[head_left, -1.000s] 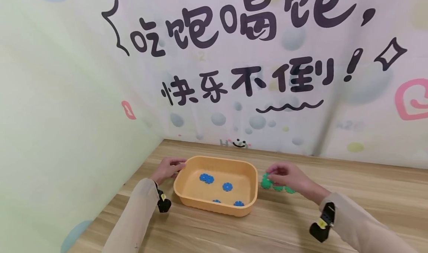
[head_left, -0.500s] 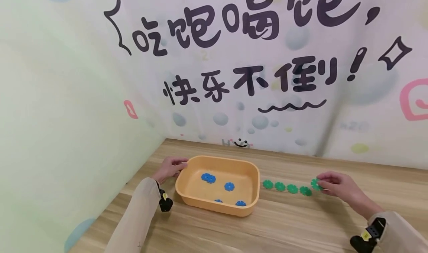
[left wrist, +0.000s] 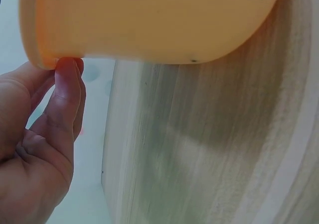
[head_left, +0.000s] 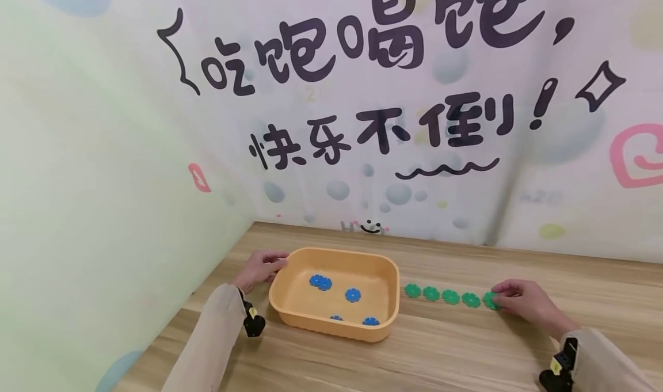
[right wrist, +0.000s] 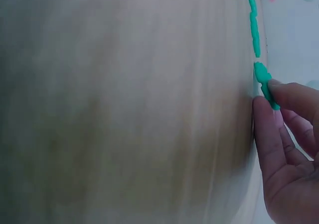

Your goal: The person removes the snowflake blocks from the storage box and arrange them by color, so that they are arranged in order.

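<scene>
An orange tub (head_left: 382,300) stands on the wooden table (head_left: 445,351) with several blue flower discs (head_left: 353,294) on its floor. My left hand (head_left: 259,267) is at the tub's far left corner; in the left wrist view its fingertips (left wrist: 67,67) pinch the lip of the tub (left wrist: 149,20). A row of green flower discs (head_left: 440,295) runs rightward from the tub. My right hand (head_left: 520,303) pinches the last green disc (head_left: 488,300) at the row's right end. The right wrist view shows that disc (right wrist: 263,79) between thumb and fingers (right wrist: 269,134), low on the table.
The table sits in a corner, with a pale green wall (head_left: 103,208) on the left and a printed wall (head_left: 414,150) with large dark characters behind. Bare wood lies in front of the tub and to the right of the green row.
My right hand has moved from beside the tub out to the right, and the bunched green discs now lie strung out in a row. My left hand has stayed on the tub.
</scene>
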Demonstrator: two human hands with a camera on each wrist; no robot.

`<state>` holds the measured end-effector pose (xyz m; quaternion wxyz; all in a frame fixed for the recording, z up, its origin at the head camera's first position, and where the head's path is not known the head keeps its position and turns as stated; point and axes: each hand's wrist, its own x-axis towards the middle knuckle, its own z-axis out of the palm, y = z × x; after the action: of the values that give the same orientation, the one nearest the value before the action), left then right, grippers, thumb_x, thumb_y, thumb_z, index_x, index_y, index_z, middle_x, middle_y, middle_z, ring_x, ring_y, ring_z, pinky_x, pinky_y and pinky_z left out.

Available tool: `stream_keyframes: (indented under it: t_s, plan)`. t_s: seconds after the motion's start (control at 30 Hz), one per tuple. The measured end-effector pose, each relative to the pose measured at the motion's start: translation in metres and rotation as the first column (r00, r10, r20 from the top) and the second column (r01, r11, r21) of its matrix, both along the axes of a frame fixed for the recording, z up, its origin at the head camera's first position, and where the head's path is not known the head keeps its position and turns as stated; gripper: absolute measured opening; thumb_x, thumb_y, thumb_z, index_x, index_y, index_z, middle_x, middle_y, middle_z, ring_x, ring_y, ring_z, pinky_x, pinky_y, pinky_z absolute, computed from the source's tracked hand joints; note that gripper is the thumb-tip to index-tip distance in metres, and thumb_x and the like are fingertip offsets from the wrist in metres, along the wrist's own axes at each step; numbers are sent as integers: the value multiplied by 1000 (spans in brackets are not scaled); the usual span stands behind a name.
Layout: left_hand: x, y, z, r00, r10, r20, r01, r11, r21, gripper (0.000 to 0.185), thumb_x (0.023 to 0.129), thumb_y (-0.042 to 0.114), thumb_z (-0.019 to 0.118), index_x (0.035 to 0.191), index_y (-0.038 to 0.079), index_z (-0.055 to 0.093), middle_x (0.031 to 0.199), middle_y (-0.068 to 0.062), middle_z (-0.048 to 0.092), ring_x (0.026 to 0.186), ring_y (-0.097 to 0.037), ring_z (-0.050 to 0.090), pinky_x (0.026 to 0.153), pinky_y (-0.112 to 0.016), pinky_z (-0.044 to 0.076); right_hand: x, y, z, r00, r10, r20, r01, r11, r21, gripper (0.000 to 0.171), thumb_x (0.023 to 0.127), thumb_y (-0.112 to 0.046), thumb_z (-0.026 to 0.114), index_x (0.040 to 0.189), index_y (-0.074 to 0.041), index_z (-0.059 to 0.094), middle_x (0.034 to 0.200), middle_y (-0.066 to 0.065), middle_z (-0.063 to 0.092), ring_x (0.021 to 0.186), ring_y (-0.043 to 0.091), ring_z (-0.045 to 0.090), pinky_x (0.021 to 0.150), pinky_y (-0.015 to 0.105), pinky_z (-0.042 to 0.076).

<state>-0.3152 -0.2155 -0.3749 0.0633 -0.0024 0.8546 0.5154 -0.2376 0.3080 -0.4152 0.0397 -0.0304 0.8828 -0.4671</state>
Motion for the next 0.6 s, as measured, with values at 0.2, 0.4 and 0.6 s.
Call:
stream_keyframes:
  t_s: [0.2,0.4,0.6]
  plan:
    - [-1,0,-1,1000,9,-7,-9,1000,-2,34,85,18,60,114,0,58,94,-9,60,69,-12,57,60,-26,51,0,-4,4,1000,-18,2,17,997,79,29,79,-9,66,95,12,56,78,6,59,67,14,55,57,25,49]
    - [-1,1,-1,1000,-12,-13,12,1000,3,34,86,17,59,115,-1,57,94,-9,60,70,-12,57,61,-27,51,2,-5,4,1000,-29,-13,30,995,100,25,78,-8,66,92,11,58,77,5,59,66,14,54,55,25,48]
    - [0,1,-1,1000,-10,-14,10,1000,-7,34,86,16,59,115,-1,57,93,-10,59,71,-13,57,61,-27,51,1,-6,3,999,-40,-20,42,993,110,24,77,-9,67,91,10,59,76,4,58,66,14,52,55,24,47]
